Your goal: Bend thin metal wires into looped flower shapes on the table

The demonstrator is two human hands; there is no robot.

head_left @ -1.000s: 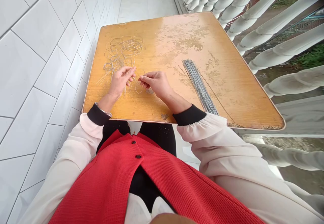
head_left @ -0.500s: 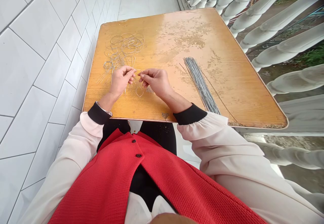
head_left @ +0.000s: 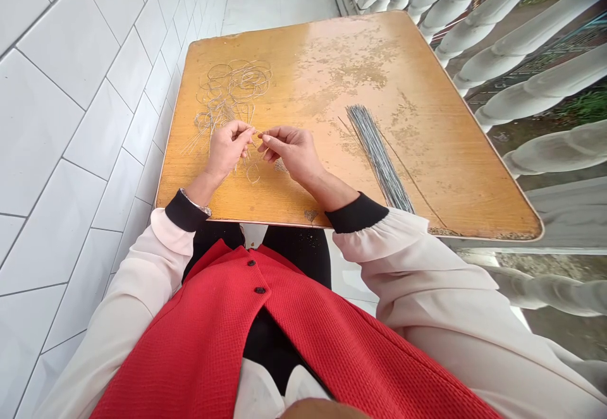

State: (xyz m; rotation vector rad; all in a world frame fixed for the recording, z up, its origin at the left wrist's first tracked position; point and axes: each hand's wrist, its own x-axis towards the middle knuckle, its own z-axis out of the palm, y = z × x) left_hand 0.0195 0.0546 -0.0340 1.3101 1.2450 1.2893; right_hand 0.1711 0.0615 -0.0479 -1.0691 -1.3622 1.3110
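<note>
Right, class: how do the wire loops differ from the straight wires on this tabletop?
The wire loops are bent into rings in a loose overlapping heap; the straight wires lie parallel in a narrow bundle. The loops look pale silver, the straight wires darker grey. The loops lie beside the left hand, the straight wires well right of it. Both are thin metal wire on one wooden tabletop.

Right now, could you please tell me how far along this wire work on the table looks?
Done: a heap of wire loops lies on the wooden tabletop. In hand: a thin wire appears pinched between the left hand and right hand. Still left: a bundle of straight grey wires lies apart from the hands.
</note>
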